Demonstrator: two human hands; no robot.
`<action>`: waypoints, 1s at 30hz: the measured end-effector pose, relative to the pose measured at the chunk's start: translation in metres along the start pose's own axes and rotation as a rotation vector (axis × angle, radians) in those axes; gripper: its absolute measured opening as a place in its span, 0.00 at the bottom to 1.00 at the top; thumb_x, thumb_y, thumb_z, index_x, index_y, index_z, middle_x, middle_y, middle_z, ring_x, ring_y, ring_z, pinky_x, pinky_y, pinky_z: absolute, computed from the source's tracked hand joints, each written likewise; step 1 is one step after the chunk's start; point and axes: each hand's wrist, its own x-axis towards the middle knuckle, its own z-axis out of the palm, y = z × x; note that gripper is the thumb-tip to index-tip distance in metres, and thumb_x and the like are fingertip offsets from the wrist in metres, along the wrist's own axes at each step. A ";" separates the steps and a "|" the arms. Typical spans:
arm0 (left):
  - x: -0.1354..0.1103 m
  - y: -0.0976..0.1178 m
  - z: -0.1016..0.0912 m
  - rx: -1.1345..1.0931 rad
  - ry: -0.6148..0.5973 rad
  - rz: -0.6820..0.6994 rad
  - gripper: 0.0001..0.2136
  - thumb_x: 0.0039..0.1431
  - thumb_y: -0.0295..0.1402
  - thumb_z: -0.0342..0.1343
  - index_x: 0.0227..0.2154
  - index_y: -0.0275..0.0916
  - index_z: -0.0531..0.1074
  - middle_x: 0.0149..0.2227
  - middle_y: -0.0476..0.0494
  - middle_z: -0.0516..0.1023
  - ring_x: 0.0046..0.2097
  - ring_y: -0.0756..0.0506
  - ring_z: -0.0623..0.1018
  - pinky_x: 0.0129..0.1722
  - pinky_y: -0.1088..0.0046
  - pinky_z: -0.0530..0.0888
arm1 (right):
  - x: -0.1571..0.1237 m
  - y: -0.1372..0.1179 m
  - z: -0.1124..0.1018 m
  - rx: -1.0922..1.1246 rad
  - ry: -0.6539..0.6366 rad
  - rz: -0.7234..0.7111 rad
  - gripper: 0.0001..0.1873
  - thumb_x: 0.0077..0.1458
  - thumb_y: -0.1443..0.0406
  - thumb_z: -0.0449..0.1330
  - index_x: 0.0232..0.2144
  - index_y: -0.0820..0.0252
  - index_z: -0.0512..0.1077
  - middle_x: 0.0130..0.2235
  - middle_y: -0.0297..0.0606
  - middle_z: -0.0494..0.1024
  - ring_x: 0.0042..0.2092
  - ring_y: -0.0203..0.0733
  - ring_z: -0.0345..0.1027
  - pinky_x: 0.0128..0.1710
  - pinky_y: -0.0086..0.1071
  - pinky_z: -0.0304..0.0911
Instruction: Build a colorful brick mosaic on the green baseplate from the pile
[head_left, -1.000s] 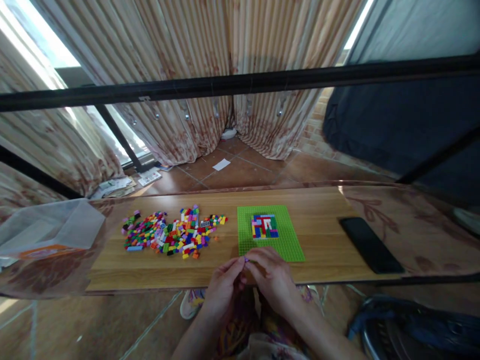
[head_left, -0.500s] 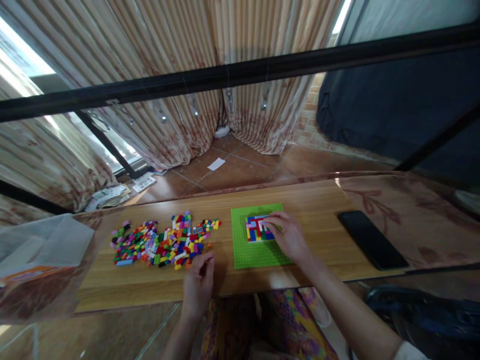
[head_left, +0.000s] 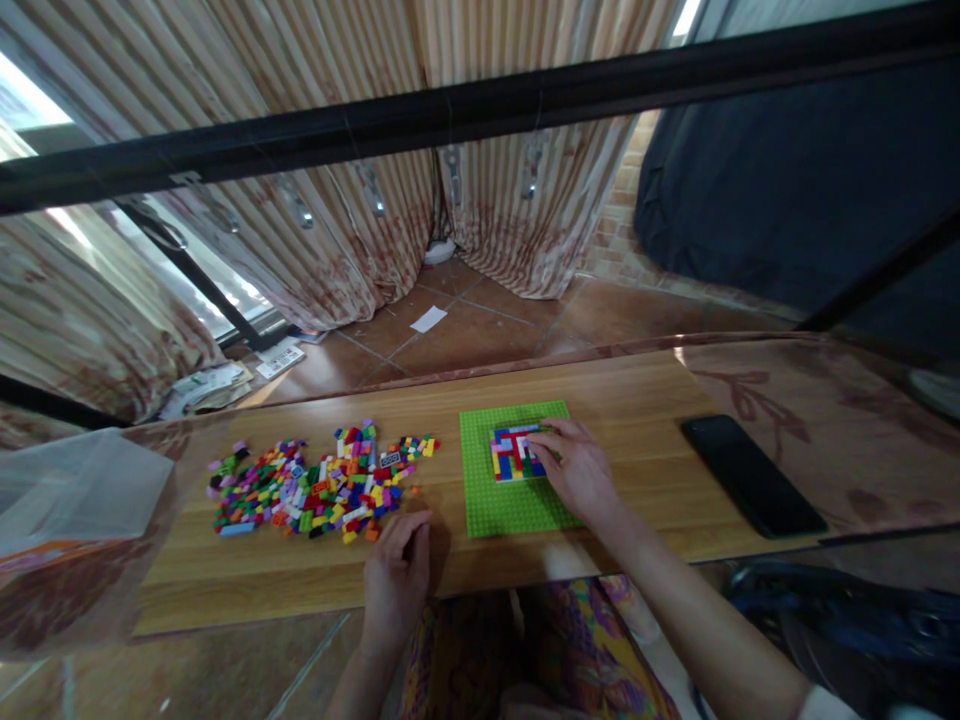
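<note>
A green studded baseplate (head_left: pixel 491 512) lies on the wooden board, carrying a low block of colourful building bricks (head_left: pixel 510 462) in red, blue, yellow and white. Over the right side of that block, my right hand (head_left: pixel 581 475) has its thumb and index finger pinched on a small brick that looks lilac, pressed at the top of the block; the fingers partly cover it. My left hand (head_left: pixel 397 565) rests at the board's near edge, fingers curled and thumb close to them. Whatever it may hold is hidden. Just beyond it spreads a pile of loose bricks (head_left: pixel 322 490).
The wooden board (head_left: pixel 637 420) sits on a brown patterned cloth. A black phone (head_left: pixel 754 475) lies at its right end. To the left stands a translucent plastic container (head_left: pixel 90 485). A dark metal bar (head_left: pixel 480 112) crosses beyond the board, in front of striped curtains (head_left: pixel 337 240).
The camera view has tilted and shifted slightly. Both hands stay almost in place, the right one still pinching at the brick block and the left one curled near the pile.
</note>
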 end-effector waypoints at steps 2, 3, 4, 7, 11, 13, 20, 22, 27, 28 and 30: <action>0.000 0.000 0.000 0.003 0.001 0.006 0.09 0.62 0.34 0.50 0.37 0.40 0.76 0.36 0.43 0.79 0.40 0.45 0.78 0.41 0.68 0.75 | -0.001 -0.001 0.002 0.005 0.013 0.026 0.13 0.59 0.63 0.54 0.38 0.53 0.80 0.48 0.43 0.75 0.50 0.48 0.67 0.52 0.46 0.62; 0.000 0.000 0.000 0.004 0.003 0.010 0.09 0.62 0.34 0.50 0.37 0.40 0.76 0.36 0.43 0.79 0.40 0.46 0.78 0.41 0.68 0.75 | -0.001 -0.001 0.003 0.018 0.024 0.044 0.13 0.59 0.63 0.55 0.38 0.53 0.80 0.48 0.43 0.75 0.50 0.48 0.67 0.52 0.46 0.62; 0.000 0.000 -0.001 0.007 0.005 0.015 0.09 0.62 0.34 0.50 0.37 0.40 0.75 0.36 0.44 0.79 0.39 0.46 0.78 0.41 0.69 0.75 | -0.002 -0.002 0.004 0.036 0.036 0.065 0.13 0.59 0.63 0.55 0.38 0.53 0.80 0.48 0.43 0.75 0.50 0.48 0.67 0.52 0.45 0.62; 0.000 0.000 0.000 0.014 0.008 0.032 0.09 0.62 0.33 0.50 0.37 0.39 0.75 0.36 0.44 0.79 0.39 0.46 0.78 0.41 0.69 0.75 | -0.002 -0.005 0.007 0.094 0.073 0.132 0.13 0.58 0.62 0.55 0.38 0.53 0.79 0.47 0.43 0.76 0.49 0.47 0.68 0.52 0.45 0.63; 0.000 0.000 0.001 0.026 0.024 0.048 0.09 0.62 0.33 0.50 0.36 0.39 0.76 0.36 0.44 0.79 0.39 0.47 0.78 0.41 0.70 0.75 | -0.004 -0.010 0.008 0.192 0.117 0.196 0.14 0.56 0.60 0.55 0.39 0.56 0.78 0.44 0.43 0.77 0.47 0.47 0.69 0.50 0.44 0.64; -0.001 0.000 0.002 0.032 0.030 0.055 0.09 0.62 0.33 0.50 0.36 0.39 0.76 0.35 0.44 0.79 0.39 0.47 0.78 0.40 0.70 0.75 | -0.005 -0.011 0.009 0.262 0.141 0.243 0.16 0.55 0.59 0.56 0.42 0.59 0.77 0.43 0.44 0.77 0.44 0.46 0.70 0.47 0.43 0.65; -0.001 -0.001 0.001 0.038 0.018 0.070 0.09 0.62 0.32 0.50 0.37 0.40 0.75 0.36 0.45 0.79 0.39 0.47 0.78 0.41 0.70 0.75 | -0.004 -0.010 0.014 0.388 0.155 0.426 0.24 0.54 0.53 0.55 0.47 0.64 0.74 0.44 0.48 0.78 0.41 0.47 0.71 0.43 0.42 0.66; -0.001 -0.001 0.001 0.038 0.014 0.074 0.08 0.62 0.32 0.50 0.37 0.40 0.75 0.36 0.45 0.79 0.39 0.47 0.78 0.41 0.71 0.75 | 0.000 -0.011 0.015 0.350 0.135 0.460 0.27 0.53 0.53 0.57 0.48 0.65 0.73 0.44 0.49 0.78 0.42 0.48 0.71 0.44 0.42 0.66; -0.002 -0.002 0.002 0.035 0.014 0.083 0.08 0.62 0.31 0.50 0.38 0.39 0.75 0.36 0.45 0.79 0.39 0.48 0.78 0.41 0.71 0.75 | 0.009 -0.016 0.017 0.233 0.097 0.509 0.26 0.51 0.55 0.59 0.49 0.64 0.72 0.46 0.47 0.78 0.43 0.49 0.71 0.47 0.44 0.64; -0.002 -0.002 0.002 0.034 0.009 0.080 0.08 0.62 0.31 0.50 0.38 0.39 0.75 0.36 0.45 0.79 0.40 0.48 0.78 0.41 0.71 0.75 | 0.010 -0.017 0.018 0.223 0.093 0.520 0.26 0.51 0.56 0.59 0.49 0.64 0.73 0.45 0.47 0.79 0.43 0.48 0.72 0.46 0.43 0.64; -0.002 -0.002 0.002 0.032 0.000 0.068 0.08 0.63 0.31 0.50 0.38 0.39 0.75 0.36 0.45 0.78 0.40 0.48 0.78 0.41 0.71 0.75 | 0.012 -0.016 0.018 0.218 0.085 0.541 0.24 0.50 0.57 0.60 0.48 0.64 0.74 0.44 0.46 0.79 0.42 0.48 0.72 0.45 0.43 0.65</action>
